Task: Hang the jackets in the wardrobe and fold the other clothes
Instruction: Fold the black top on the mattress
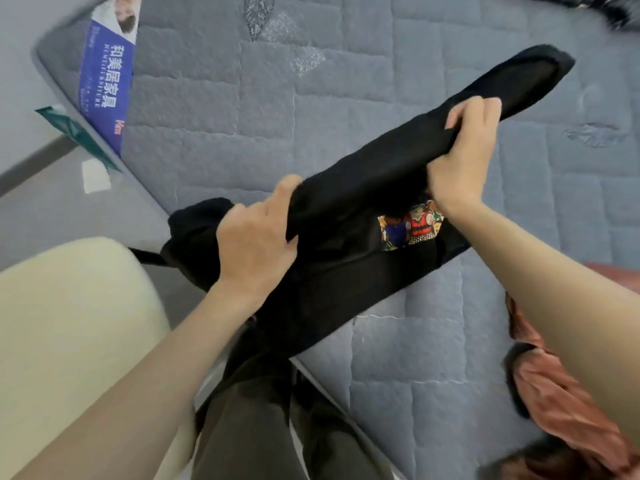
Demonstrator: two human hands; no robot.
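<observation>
Gripping a black garment (363, 174), both hands near a "和美居家具" label (105, 84).

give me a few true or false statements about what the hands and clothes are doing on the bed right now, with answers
1. Both hands grip the black garment. True: the left hand and right hand each clutch its folded edge.
2. The black garment hangs on a hanger. False: it lies across the grey quilted mattress.
3. A colourful printed patch shows on the black garment. True.
4. A pink garment lies on the mattress at the right. True.
5. The blue label with white writing sits on the black garment. False: it is at the mattress's far left corner.
</observation>
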